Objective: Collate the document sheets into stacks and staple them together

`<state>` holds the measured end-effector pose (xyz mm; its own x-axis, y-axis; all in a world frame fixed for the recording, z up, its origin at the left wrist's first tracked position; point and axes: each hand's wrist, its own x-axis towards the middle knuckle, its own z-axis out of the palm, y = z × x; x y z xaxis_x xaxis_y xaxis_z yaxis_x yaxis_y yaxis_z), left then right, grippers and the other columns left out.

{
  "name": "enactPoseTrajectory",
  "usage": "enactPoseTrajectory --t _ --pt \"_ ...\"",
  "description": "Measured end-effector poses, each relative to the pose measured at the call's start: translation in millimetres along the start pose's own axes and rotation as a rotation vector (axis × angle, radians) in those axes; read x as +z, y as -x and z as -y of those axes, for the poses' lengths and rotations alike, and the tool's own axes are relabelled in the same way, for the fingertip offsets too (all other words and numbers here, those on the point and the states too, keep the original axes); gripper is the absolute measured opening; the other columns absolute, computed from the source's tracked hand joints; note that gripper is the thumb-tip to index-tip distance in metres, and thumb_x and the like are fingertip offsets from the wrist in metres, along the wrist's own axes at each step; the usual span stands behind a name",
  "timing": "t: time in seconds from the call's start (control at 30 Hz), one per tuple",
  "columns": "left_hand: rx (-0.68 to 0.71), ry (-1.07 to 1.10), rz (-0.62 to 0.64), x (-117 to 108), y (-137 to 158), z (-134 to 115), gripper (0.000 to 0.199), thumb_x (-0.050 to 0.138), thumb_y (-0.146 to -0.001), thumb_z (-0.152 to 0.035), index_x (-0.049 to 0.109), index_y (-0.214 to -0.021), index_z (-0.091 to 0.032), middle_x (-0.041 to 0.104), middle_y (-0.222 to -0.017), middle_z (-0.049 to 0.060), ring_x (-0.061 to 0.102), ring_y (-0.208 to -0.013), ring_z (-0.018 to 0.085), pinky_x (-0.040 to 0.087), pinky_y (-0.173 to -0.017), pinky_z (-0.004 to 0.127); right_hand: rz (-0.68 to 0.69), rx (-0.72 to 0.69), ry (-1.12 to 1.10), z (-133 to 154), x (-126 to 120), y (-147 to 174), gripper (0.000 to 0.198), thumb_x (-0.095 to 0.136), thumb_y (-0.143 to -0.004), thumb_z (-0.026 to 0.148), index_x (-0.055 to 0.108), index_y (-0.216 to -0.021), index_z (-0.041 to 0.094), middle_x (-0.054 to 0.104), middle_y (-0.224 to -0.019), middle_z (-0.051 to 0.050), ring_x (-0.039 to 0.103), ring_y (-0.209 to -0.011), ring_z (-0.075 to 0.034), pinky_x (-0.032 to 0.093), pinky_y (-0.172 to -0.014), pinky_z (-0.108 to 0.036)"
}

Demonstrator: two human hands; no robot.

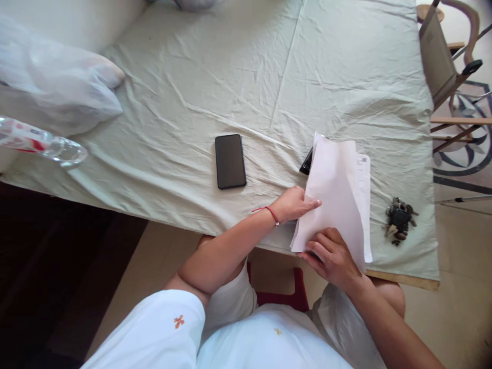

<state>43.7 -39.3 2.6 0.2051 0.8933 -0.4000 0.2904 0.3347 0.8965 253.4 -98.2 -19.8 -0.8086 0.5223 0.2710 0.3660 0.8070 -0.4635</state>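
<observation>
A white sheet of paper [335, 189], folded over, lies on the pale green cloth [238, 87] near the table's front edge. My left hand [294, 204], with a red thread on the wrist, presses on the paper's left edge with its fingers flat. At the paper's near edge my right hand [332, 258] pinches the bottom of the sheet. A second sheet with small print [363, 174] shows under the folded one on the right.
A black phone [229, 161] lies face up left of the paper; a dark object [306, 163] peeks from under the paper's top left. A bunch of keys [398, 221] sits to the right. Plastic bottle [42, 143] and bag [57, 77] at left; wooden chair [449, 56] at far right.
</observation>
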Motion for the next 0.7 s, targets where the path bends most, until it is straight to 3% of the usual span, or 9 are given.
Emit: enactPoseTrajectory --t 0.47,0.7 --pt "-0.006 0.046 0.15 -2 1 0 0.041 0.063 -0.091 -0.041 0.078 -0.105 -0.005 0.075 -0.096 0.011 0.065 -0.082 0.019 0.05 -0.068 0.024 -0.071 -0.023 -0.029 0 0 3 0.013 0.069 -0.093 0.014 0.061 -0.1 0.022 0.068 -0.083 -0.004 0.052 -0.08 -0.02 0.042 -0.074 -0.037" --pt "-0.095 0.025 0.194 -2 5 -8 0.037 0.061 -0.092 -0.039 0.074 -0.096 -0.004 0.065 -0.076 0.007 0.054 -0.061 0.014 0.042 -0.053 0.023 -0.088 -0.023 -0.023 0 -1 3 0.015 0.071 -0.092 0.013 0.061 -0.099 0.021 0.069 -0.084 -0.005 0.053 -0.08 -0.021 0.044 -0.074 -0.038"
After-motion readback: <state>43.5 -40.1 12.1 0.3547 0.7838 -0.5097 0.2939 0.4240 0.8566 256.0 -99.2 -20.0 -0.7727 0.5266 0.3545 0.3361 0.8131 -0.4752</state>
